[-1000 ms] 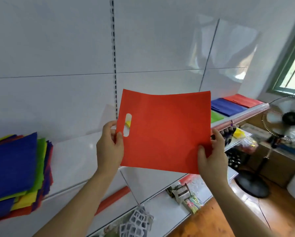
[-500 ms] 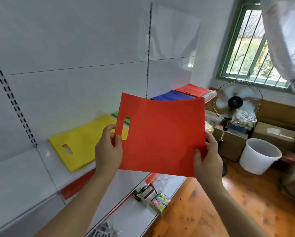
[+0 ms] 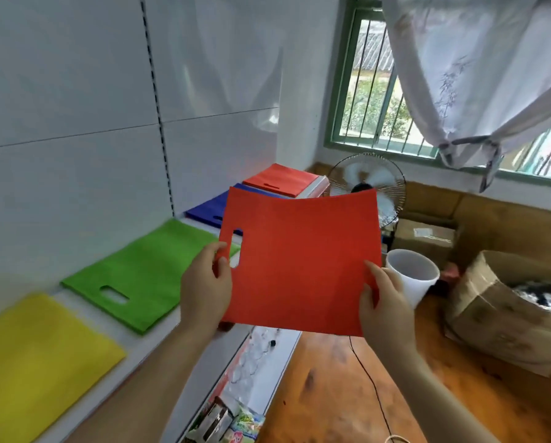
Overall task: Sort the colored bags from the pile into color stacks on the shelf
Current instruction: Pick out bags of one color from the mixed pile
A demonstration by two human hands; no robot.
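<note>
I hold a flat red bag (image 3: 303,266) in the air in front of me, its handle slot on the left. My left hand (image 3: 205,287) pinches its left edge beside the slot. My right hand (image 3: 384,303) grips its lower right corner. On the white shelf (image 3: 159,342) lie colour stacks in a row: yellow (image 3: 34,359) nearest, then green (image 3: 143,273), blue (image 3: 208,211), and red (image 3: 280,180) at the far end. The held bag covers part of the blue stack.
A standing fan (image 3: 368,187), a white bucket (image 3: 411,276) and cardboard boxes (image 3: 504,318) stand on the wooden floor to the right. Lower shelves (image 3: 267,362) hold small packets. A window with a tied curtain (image 3: 459,75) fills the upper right.
My view has swung to the right along the shelf; the mixed pile has left the frame and the green, blue and red stacks have come closer. Both hands keep the same hold on the red bag.
</note>
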